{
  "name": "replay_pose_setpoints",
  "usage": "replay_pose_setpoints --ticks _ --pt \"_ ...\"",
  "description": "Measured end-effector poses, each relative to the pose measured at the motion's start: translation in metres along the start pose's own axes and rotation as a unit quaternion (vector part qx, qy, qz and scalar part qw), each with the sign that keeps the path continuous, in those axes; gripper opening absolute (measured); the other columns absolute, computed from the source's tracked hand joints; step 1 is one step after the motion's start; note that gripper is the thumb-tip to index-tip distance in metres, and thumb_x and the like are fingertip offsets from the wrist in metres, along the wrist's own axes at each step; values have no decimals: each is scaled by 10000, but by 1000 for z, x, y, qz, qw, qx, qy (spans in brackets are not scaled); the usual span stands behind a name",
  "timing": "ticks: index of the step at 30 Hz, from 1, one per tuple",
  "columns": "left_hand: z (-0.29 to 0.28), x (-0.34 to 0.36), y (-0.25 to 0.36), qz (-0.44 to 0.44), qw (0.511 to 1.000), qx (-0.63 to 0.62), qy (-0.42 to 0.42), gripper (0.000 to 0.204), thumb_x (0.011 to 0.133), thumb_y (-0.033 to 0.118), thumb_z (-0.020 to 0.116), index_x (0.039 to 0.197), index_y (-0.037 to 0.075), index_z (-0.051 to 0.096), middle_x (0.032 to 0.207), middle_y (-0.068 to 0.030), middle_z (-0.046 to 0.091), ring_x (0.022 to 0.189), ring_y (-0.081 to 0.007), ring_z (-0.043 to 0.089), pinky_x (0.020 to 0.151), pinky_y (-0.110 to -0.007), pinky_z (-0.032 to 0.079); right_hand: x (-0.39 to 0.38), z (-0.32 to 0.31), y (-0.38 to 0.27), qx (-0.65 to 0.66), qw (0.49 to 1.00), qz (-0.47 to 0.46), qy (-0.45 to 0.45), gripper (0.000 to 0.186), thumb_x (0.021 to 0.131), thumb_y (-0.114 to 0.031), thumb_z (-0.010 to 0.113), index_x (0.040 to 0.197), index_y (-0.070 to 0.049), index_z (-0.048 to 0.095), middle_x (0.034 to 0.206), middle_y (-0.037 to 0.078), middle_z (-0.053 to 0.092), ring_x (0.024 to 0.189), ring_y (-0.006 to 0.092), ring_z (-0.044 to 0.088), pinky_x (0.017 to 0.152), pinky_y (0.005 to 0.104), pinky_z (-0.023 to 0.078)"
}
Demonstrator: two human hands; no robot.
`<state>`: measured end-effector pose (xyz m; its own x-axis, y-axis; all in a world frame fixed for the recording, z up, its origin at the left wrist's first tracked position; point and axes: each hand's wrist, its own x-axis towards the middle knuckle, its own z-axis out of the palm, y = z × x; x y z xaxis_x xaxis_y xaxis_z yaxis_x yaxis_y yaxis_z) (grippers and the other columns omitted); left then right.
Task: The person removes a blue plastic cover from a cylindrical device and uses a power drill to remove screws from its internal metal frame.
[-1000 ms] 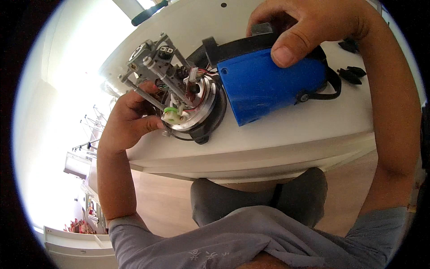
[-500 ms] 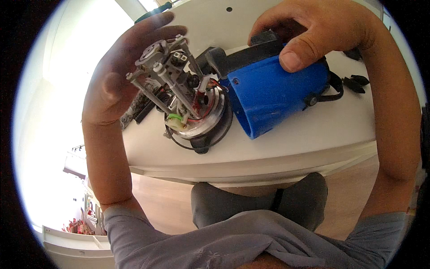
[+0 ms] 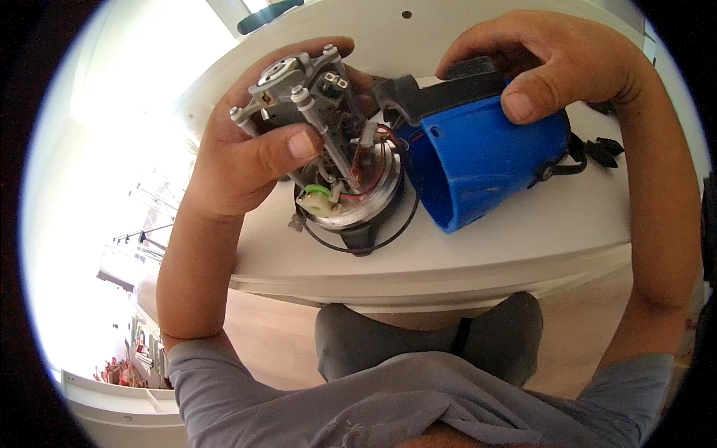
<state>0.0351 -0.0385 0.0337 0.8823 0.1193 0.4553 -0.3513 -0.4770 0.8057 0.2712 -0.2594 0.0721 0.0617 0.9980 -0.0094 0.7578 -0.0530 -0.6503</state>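
Note:
My left hand (image 3: 251, 160) wraps round the upper frame of an exposed metal mechanism (image 3: 340, 131), with posts, a motor and wiring, on a round silver-rimmed base (image 3: 354, 213) with black feet. A green and cream part (image 3: 317, 200) sits low on it. My right hand (image 3: 545, 63) grips a blue cylindrical housing (image 3: 497, 168) with a black bracket (image 3: 422, 97) along its top and a black strap (image 3: 575, 157) at its far end. The housing lies tilted beside the mechanism, its open end toward it, with wires visible between the two.
The white table (image 3: 284, 257) has a curved raised back and a front edge above my lap. Small black pieces (image 3: 603, 151) lie at the right. A dark green object (image 3: 269, 15) is at the back left. Racks and shelving with red items (image 3: 119, 373) are off to the left.
My left hand left the base, rose behind the mechanism and now holds its upper frame. The mechanism has moved right. My right hand and the housing have shifted right, the open end turning more toward me.

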Motion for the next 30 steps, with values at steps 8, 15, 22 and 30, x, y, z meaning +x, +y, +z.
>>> replay_pose_setpoints --ticks 8,15,22,30 --pt "1 2 0 2 1000 -8 -3 1082 693 521 905 1492 -42 441 1261 -227 667 1171 -316 682 1022 -444 566 3 9 2 1 998 -37 46 1102 636 -744 827 1342 68 589 1138 280 679 1035 403 692 866 429 584" --pt "3 -1 -1 31 999 31 9 1066 723 540 877 1494 -44 430 1248 -217 675 1164 -318 685 1017 -437 566 3 10 -3 2 999 -33 41 1105 633 -739 830 1345 69 586 1146 286 677 1042 405 692 864 427 585" --pt "4 -1 -2 41 998 51 17 1152 692 649 871 1498 -42 425 1246 -217 681 1178 -315 687 1007 -433 578 0 15 5 -38 990 -112 78 951 694 -693 829 1288 30 659 1103 244 719 1011 376 728 821 411 610" --pt "3 4 -5 53 998 10 -19 1212 695 672 856 1510 -86 376 1246 -229 684 1195 -315 681 1017 -451 578 -9 -14 -47 85 985 81 -123 1114 718 -599 893 1462 104 451 1279 272 636 1163 335 644 979 348 525"
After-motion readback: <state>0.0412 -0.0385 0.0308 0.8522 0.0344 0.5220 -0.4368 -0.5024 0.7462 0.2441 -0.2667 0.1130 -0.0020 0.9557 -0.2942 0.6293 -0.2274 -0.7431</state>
